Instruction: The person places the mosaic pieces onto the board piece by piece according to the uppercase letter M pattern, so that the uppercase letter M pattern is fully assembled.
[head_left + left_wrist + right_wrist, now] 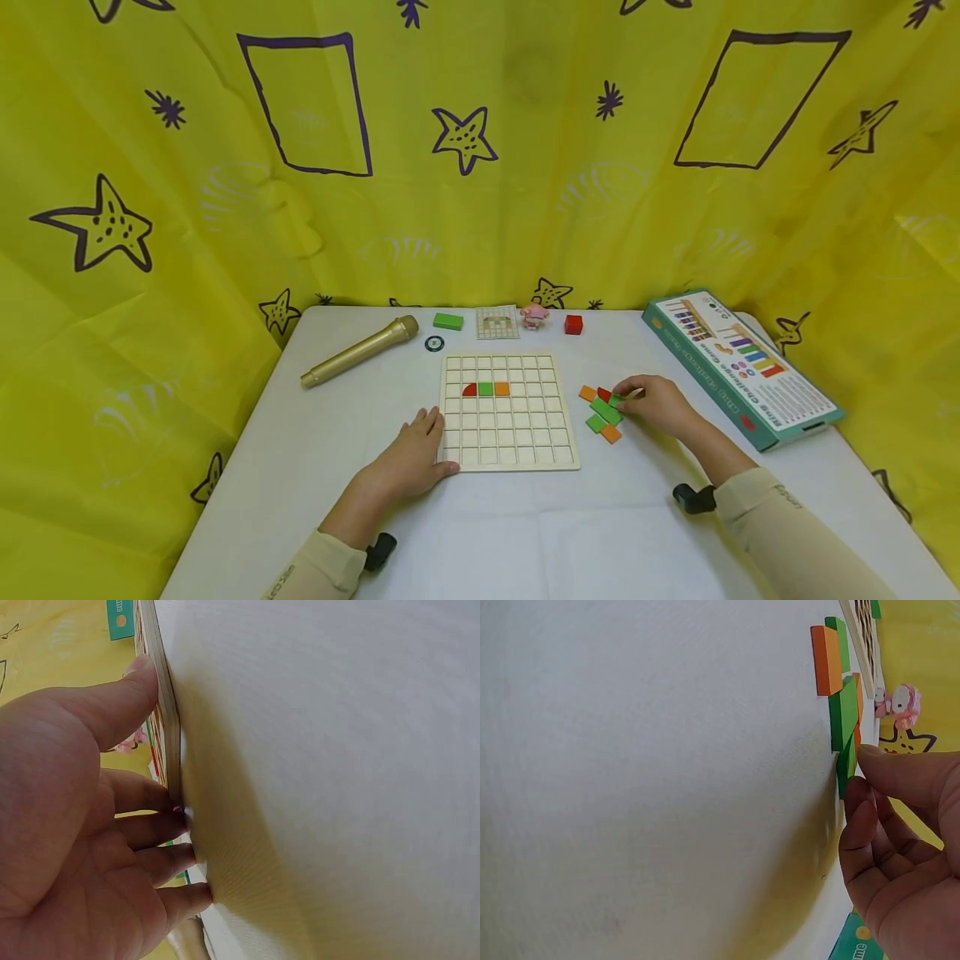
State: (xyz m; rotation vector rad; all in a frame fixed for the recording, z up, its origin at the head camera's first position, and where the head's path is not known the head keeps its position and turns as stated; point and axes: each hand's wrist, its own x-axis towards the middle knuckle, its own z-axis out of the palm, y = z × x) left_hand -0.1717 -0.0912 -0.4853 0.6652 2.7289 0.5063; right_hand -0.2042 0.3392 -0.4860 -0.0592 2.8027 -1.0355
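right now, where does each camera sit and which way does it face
Head: worn on the person's head, facing forward and down at the gridded board; both hands, left hand and right hand, and the sleeves show.
Left wrist: on that wrist, looking along the left hand's palm at the board's edge; only that hand shows.
Right wrist: on that wrist, looking past the right hand at the coloured pieces; only that hand shows.
Head and right wrist share the pieces.

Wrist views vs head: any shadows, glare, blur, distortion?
Head: evenly lit, no strong glare; outer star prints on the yellow curtain look stretched, probably wide-angle. Left wrist: broad, soft yellowish shadow on the white tabletop, beside the edge-on grid board. Right wrist: similar shadow; tabletop texture faint, coloured pieces reasonably distinct.
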